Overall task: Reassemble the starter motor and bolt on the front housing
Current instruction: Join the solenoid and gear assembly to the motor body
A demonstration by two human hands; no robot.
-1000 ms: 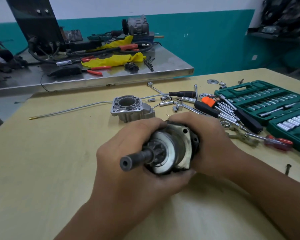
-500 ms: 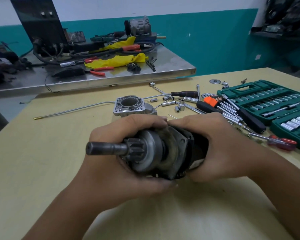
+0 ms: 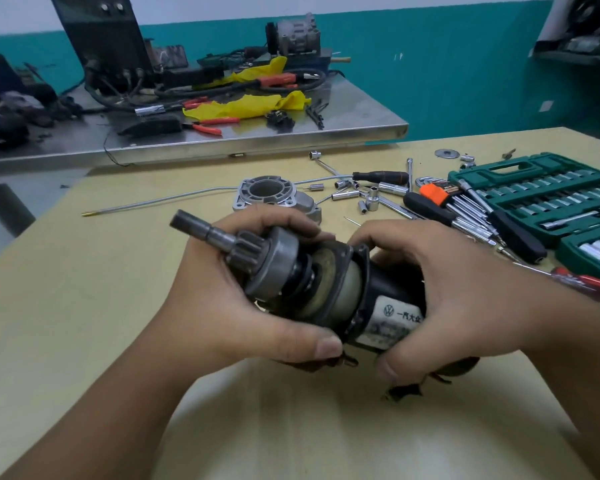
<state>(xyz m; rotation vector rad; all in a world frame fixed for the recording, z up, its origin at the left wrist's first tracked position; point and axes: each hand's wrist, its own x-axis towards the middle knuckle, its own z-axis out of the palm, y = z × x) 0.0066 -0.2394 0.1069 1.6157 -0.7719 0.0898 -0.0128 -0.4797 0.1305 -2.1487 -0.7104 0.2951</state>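
I hold the starter motor (image 3: 329,285) in both hands above the yellow table (image 3: 84,306). Its shaft and pinion gear point up and to the left. My left hand (image 3: 229,306) grips the pinion end from below, fingers curled over the top. My right hand (image 3: 440,292) wraps around the black body with the white label. The grey aluminium front housing (image 3: 271,195) lies on the table just behind my left hand, its round opening facing up.
Loose sockets (image 3: 371,199), extension bars and screwdrivers (image 3: 430,209) lie behind my right hand. An open green socket set case (image 3: 548,199) sits at the right. A long thin rod (image 3: 160,202) lies at the back left. A steel bench (image 3: 222,140) with cluttered tools stands beyond.
The motor has swung round in my hands: the shaft pointed toward me, then left, and now points up and to the back left. The label on the body has come into view.
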